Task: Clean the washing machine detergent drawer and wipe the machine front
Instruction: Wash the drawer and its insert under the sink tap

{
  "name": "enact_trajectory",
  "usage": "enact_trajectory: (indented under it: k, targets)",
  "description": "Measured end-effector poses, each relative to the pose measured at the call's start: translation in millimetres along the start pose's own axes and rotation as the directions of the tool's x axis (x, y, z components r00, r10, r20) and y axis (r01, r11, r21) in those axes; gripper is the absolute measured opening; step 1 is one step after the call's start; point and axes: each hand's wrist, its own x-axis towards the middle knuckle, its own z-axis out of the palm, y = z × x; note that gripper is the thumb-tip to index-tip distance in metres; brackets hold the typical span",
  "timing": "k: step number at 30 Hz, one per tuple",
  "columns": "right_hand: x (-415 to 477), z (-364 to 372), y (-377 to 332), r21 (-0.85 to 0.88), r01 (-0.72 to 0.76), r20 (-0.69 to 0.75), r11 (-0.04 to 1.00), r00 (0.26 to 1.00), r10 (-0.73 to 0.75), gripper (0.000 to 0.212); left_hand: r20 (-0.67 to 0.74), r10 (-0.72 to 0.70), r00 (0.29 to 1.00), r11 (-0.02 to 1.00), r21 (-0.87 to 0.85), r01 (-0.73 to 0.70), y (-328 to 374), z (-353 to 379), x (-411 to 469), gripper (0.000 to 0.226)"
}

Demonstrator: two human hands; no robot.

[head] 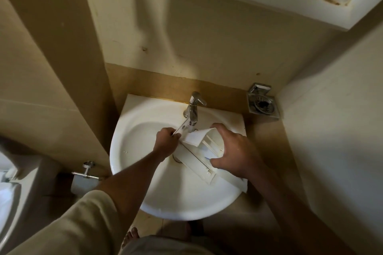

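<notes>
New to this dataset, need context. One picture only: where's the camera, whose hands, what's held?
There is no robot here, just a person working with bare hands. The single picture comes from a wide-angle camera worn on the person's head, looking down, so the arms enter from the bottom edge. Below them is a white sink with a chrome tap at its back. The right hand grips a white plastic drawer, the washing machine's detergent tray, and holds it tilted over the basin. The left hand pinches a thin white stick close to the tap's spout. It may be a small brush, but its tip is too blurred to tell.
</notes>
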Motion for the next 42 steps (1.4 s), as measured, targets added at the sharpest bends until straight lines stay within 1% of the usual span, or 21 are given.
enact_trajectory:
  k: [2,4,7,9,13,15,17,20,22,23,25,26,28,29,31,32,34,36,39,40,42]
  targets:
    - [0.3,-4.4,1.4,-0.009,0.008,0.0,1.0,1.0,-0.009,0.082,-0.038,0.047,0.998,0.995,0.088,-0.044,1.0,5.8,-0.5,0.046]
    - [-0.9,-8.7,4.4,-0.02,0.024,0.003,0.999,1.0,-0.024,0.083,-0.02,0.068,0.997,0.991,0.117,-0.065,-0.2,9.1,2.0,0.049]
    - [-1.1,-11.6,7.5,-0.046,0.07,0.018,0.996,0.997,-0.07,0.084,0.058,0.092,0.994,0.996,-0.011,-0.092,0.9,10.8,1.6,0.046]
    - [0.4,-11.2,6.3,-0.109,0.124,0.035,0.986,0.992,-0.121,0.083,0.089,0.071,0.994,0.995,-0.078,-0.064,6.0,11.1,1.8,0.045]
    - [4.2,-8.7,-1.5,-0.222,0.222,0.071,0.949,0.975,-0.212,0.085,0.015,-0.051,0.999,0.998,-0.022,0.052,8.9,6.9,11.3,0.045]
    - [5.6,-7.6,-3.9,-0.244,0.25,0.09,0.937,0.968,-0.235,0.087,-0.004,-0.034,0.999,0.999,-0.013,0.034,6.4,5.9,13.4,0.042]
    - [6.3,-6.5,-4.5,-0.26,0.262,0.113,0.929,0.964,-0.24,0.087,0.017,-0.025,1.0,0.999,-0.021,0.025,7.6,5.4,11.3,0.033]
    - [6.3,-7.3,-4.9,-0.278,0.269,0.135,0.922,0.961,-0.24,0.087,0.035,-0.051,0.998,0.996,-0.072,0.053,11.5,8.0,8.4,0.025]
    - [4.0,-7.5,-6.8,-0.279,0.289,0.147,0.916,0.955,-0.256,0.085,0.023,-0.089,0.996,0.991,-0.096,0.091,14.1,10.1,7.4,0.026]
    - [2.3,-6.6,-7.9,-0.279,0.304,0.154,0.911,0.95,-0.27,0.084,-0.006,-0.101,0.995,0.989,-0.11,0.1,14.7,10.2,7.2,0.029]
    - [-1.4,-3.2,-8.3,-0.286,0.332,0.16,0.899,0.941,-0.297,0.082,-0.054,-0.096,0.994,0.99,-0.113,0.089,13.0,7.8,8.9,0.028]
    - [-2.4,-1.4,-6.9,-0.292,0.336,0.151,0.896,0.941,-0.304,0.082,-0.044,-0.087,0.995,0.992,-0.093,0.083,12.1,6.1,10.3,0.027]
    - [-2.9,0.7,-2.0,-0.29,0.316,0.126,0.903,0.948,-0.291,0.084,0.004,-0.085,0.996,0.993,-0.088,0.085,10.7,3.3,15.4,0.024]
    - [-2.9,0.9,0.7,-0.286,0.306,0.121,0.908,0.951,-0.283,0.084,0.03,-0.114,0.993,0.985,-0.127,0.117,10.1,1.3,19.0,0.02]
    - [-2.7,1.8,7.1,-0.286,0.308,0.132,0.907,0.95,-0.281,0.084,0.128,-0.187,0.974,0.936,-0.278,0.217,10.4,-4.7,25.4,0.012]
    - [-2.5,1.7,10.0,-0.284,0.319,0.14,0.904,0.947,-0.29,0.084,0.205,-0.229,0.952,0.897,-0.334,0.288,11.3,-8.3,27.0,0.012]
    - [-2.6,-0.6,14.5,-0.277,0.343,0.147,0.898,0.938,-0.313,0.085,0.346,-0.28,0.895,0.836,-0.37,0.405,11.6,-13.5,30.2,0.022]
    - [-2.1,-3.6,16.5,-0.29,0.35,0.15,0.891,0.936,-0.319,0.084,0.413,-0.31,0.856,0.804,-0.367,0.468,12.1,-14.9,32.1,0.024]
    - [1.9,-3.6,13.5,-0.327,0.375,0.139,0.868,0.927,-0.348,0.084,0.378,-0.369,0.849,0.782,-0.368,0.504,13.6,-9.0,33.9,0.025]
    - [2.7,-2.1,11.7,-0.333,0.381,0.147,0.862,0.924,-0.352,0.084,0.33,-0.377,0.865,0.792,-0.37,0.486,13.5,-6.2,34.1,0.028]
    - [3.9,0.5,9.9,-0.321,0.376,0.162,0.869,0.926,-0.341,0.084,0.217,-0.353,0.91,0.845,-0.344,0.41,12.7,-2.0,34.9,0.031]
